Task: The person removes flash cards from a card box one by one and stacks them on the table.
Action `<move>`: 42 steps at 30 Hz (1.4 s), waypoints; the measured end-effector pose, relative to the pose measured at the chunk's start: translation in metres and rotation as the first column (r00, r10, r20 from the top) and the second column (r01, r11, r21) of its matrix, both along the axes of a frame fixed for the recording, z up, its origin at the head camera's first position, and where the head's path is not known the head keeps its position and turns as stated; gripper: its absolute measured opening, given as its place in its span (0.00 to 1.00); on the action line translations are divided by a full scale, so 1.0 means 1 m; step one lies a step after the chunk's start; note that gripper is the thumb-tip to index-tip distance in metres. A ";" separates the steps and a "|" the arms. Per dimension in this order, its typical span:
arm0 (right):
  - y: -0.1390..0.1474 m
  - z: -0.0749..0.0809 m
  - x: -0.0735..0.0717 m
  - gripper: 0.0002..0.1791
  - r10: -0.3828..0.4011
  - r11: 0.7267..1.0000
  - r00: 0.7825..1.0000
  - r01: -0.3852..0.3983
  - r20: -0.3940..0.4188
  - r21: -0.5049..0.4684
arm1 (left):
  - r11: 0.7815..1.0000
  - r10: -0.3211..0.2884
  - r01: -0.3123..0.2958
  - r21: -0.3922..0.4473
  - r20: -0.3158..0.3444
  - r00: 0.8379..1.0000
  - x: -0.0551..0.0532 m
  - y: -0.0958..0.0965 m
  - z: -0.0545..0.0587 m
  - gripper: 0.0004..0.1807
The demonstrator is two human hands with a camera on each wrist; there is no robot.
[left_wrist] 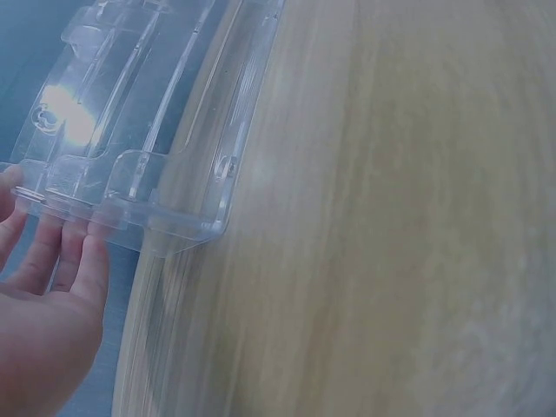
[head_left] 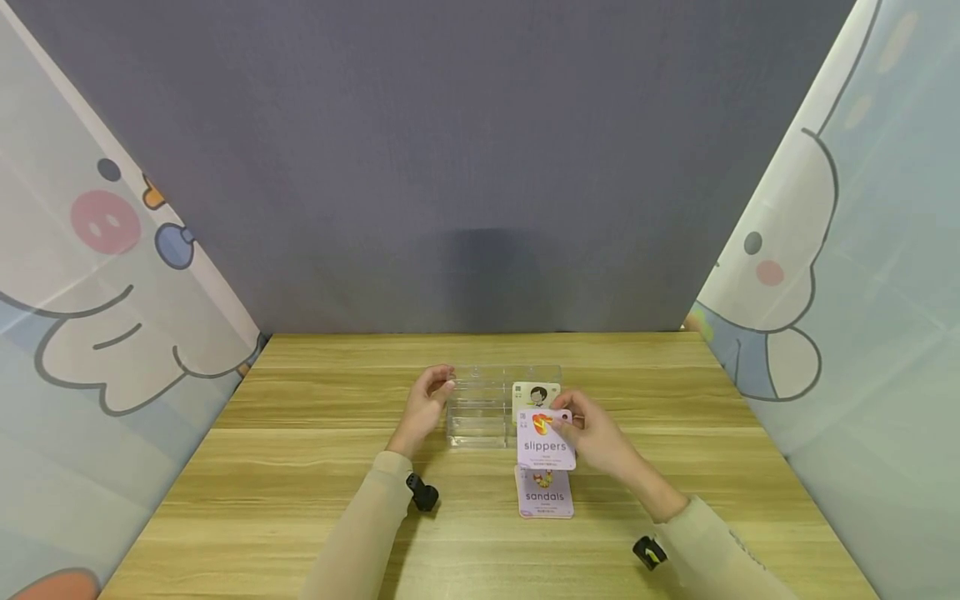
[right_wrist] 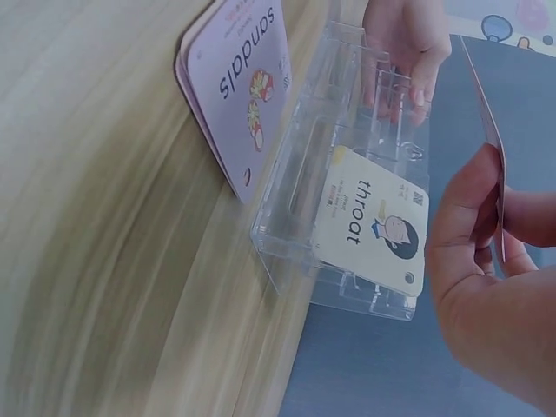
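Right hand [head_left: 597,439] pinching the slippers card [head_left: 546,457], lower centre-right of the frame; left hand [head_left: 426,407] gripping the clear rack [head_left: 477,442] by its left end; card presumably light, fairly stiff, best held by an upper corner

The lilac "slippers" card [head_left: 546,457] is held near a clear rack [head_left: 477,442].

The person's left grip [left_wrist: 54,321] holds one end of a clear plastic rack [left_wrist: 143,122] on the wood-grained tabletop [left_wrist: 391,217].
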State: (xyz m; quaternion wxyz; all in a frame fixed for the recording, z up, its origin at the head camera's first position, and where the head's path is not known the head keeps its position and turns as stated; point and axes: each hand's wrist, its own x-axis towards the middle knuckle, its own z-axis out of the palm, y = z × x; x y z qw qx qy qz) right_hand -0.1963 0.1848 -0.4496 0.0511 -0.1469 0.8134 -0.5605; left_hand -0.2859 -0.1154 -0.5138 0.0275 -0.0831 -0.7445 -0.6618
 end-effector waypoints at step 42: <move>-0.004 -0.026 0.014 0.11 -0.054 0.971 0.998 0.058 -0.025 0.231 | 1.000 -0.017 0.017 0.011 0.019 1.000 0.015 0.002 0.025 0.18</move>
